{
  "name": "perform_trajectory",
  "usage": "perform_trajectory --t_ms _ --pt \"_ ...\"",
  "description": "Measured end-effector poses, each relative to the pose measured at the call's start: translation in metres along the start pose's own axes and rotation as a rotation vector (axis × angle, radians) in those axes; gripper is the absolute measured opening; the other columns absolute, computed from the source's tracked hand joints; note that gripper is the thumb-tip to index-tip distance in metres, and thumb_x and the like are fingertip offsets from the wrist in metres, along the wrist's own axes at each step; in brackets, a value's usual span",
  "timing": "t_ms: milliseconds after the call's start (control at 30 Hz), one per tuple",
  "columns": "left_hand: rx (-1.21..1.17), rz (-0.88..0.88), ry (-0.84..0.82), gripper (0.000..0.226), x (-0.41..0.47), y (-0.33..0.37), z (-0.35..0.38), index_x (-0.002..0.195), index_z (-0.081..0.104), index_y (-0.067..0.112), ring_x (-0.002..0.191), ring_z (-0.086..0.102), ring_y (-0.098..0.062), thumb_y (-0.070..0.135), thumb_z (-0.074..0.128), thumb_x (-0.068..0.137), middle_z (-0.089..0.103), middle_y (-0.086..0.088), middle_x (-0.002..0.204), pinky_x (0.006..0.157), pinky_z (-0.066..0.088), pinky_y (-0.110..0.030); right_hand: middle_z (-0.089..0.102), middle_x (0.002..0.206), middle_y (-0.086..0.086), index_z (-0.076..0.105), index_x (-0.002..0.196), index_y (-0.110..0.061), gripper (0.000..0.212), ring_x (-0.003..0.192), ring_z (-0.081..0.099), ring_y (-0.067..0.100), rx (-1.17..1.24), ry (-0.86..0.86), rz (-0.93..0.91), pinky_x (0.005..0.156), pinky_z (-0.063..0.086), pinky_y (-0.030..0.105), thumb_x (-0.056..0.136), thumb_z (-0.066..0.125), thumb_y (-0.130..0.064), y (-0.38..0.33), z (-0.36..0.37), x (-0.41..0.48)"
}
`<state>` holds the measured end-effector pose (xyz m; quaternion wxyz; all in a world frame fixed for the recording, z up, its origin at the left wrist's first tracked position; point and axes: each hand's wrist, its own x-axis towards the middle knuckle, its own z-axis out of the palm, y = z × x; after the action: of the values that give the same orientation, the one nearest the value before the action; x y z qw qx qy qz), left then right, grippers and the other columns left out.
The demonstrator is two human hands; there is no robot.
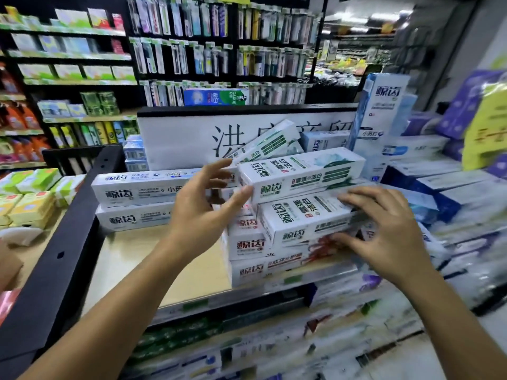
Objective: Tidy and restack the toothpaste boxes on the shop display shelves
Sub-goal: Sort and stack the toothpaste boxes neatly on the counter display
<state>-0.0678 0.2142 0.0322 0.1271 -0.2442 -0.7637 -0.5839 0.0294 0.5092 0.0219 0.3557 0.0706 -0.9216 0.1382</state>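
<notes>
Head view: on the shop shelf [164,259] stands a small pile of toothpaste boxes. The upper green box [299,176] lies a little crooked on the lower green box [301,223], and under these are the red boxes [247,245], near the front edge of the shelf.

The left hand [208,193] is spread and grips nothing; only its thumb tip touches the left end of the upper green box. The right hand [384,229] holds the lower green box, with the fingers over its top and the thumb against its front face.

Behind the pile a tilted box [263,141] leans on the sign panel [178,133], and an upright box [384,111] stands at the right.

I judge the pile is not yet square. A strong push from the left could slide the upper box off to the right, or shake the pile so that the tilted box falls down. If the right hand pulls its box forward, the box above may tip over the shelf edge.
</notes>
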Motion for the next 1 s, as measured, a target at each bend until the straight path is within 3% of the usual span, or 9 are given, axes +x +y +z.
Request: perform_trajectory --t_ms 167,300,467,567,633,700,800,900,1000 --pt "0.440 0.542 0.208 0.035 -0.015 0.034 0.024 0.120 0.068 0.016 0.109 0.059 -0.024 0.037 0.071 0.092 0.062 -0.001 0.116 0.091 0.051 -0.039 0.055 0.129 0.004 0.053 0.136 -0.024 0.073 0.120 0.045 0.025 -0.024 0.102 0.271 0.101 0.038 0.037 0.071 0.086 -0.019 0.045 -0.016 -0.023" --pt "0.407 0.823 -0.063 0.017 -0.033 0.065 0.069 0.096 0.077 0.009 0.091 0.066 -0.024 0.024 0.071 0.093 0.070 -0.005 0.097 0.081 0.051 -0.037 0.062 0.118 0.014 0.066 0.119 -0.013 0.039 0.110 0.057 0.037 -0.072 0.166 0.576 0.091 0.046 0.045 0.086 0.074 -0.031 0.096 -0.030 -0.046" --pt "0.349 0.739 -0.411 0.017 -0.052 0.071 0.149 0.100 0.075 0.018 0.088 0.066 -0.016 0.029 0.062 0.097 0.070 0.003 0.097 0.080 0.054 -0.033 0.059 0.125 0.014 0.063 0.125 -0.016 0.048 0.111 0.056 0.033 -0.118 -0.081 0.689 0.091 0.044 0.040 0.086 0.072 -0.043 0.129 -0.021 -0.060" --pt "0.457 0.619 -0.562 0.026 -0.051 0.058 0.195 0.116 0.070 0.021 0.103 0.062 -0.019 0.033 0.058 0.096 0.068 0.002 0.112 0.088 0.054 -0.035 0.047 0.140 0.011 0.055 0.134 -0.021 0.055 0.124 0.049 0.034 -0.078 -0.069 0.652 0.101 0.043 0.046 0.085 0.073 -0.039 0.144 -0.016 -0.054" --pt "0.578 0.563 -0.645 0.038 -0.047 0.048 0.222 0.130 0.062 0.021 0.122 0.054 -0.023 0.033 0.059 0.094 0.061 -0.003 0.131 0.103 0.048 -0.038 0.042 0.145 0.009 0.055 0.132 -0.024 0.053 0.127 0.046 0.034 -0.052 -0.068 0.609 0.102 0.043 0.048 0.084 0.074 -0.034 0.152 -0.015 -0.047" --pt "0.762 0.537 -0.683 0.051 -0.043 0.038 0.241 0.139 0.055 0.022 0.135 0.045 -0.028 0.030 0.065 0.089 0.054 -0.006 0.142 0.112 0.038 -0.043 0.044 0.141 0.004 0.055 0.127 -0.025 0.048 0.120 0.052 0.031 -0.047 -0.034 0.556 0.091 0.047 0.038 0.084 0.074 -0.030 0.159 -0.013 -0.039" --pt "0.975 0.540 -0.682 0.055 -0.041 0.029 0.256 0.133 0.062 0.026 0.131 0.054 -0.030 0.035 0.071 0.079 0.062 -0.005 0.135 0.108 0.042 -0.047 0.051 0.131 0.002 0.051 0.126 -0.024 0.049 0.104 0.059 0.029 -0.053 -0.024 0.519 0.076 0.043 0.032 0.084 0.074 -0.029 0.167 -0.014 -0.029" --pt "0.973 0.536 -0.654 0.045 -0.041 0.026 0.259 0.115 0.073 0.027 0.122 0.061 -0.027 0.047 0.054 0.079 0.068 -0.002 0.124 0.102 0.049 -0.045 0.054 0.131 0.003 0.052 0.133 -0.026 0.052 0.109 0.057 0.028 -0.088 -0.136 0.520 0.082 0.046 0.035 0.085 0.072 -0.034 0.172 -0.017 -0.017" --pt "0.920 0.542 -0.629 0.040 -0.038 0.024 0.257 0.109 0.075 0.027 0.120 0.061 -0.023 0.041 0.070 0.072 0.069 0.001 0.122 0.102 0.051 -0.041 0.059 0.127 0.007 0.057 0.131 -0.022 0.052 0.115 0.054 0.030 -0.106 -0.063 0.504 0.088 0.046 0.037 0.084 0.073 -0.039 0.168 -0.024 0.014"
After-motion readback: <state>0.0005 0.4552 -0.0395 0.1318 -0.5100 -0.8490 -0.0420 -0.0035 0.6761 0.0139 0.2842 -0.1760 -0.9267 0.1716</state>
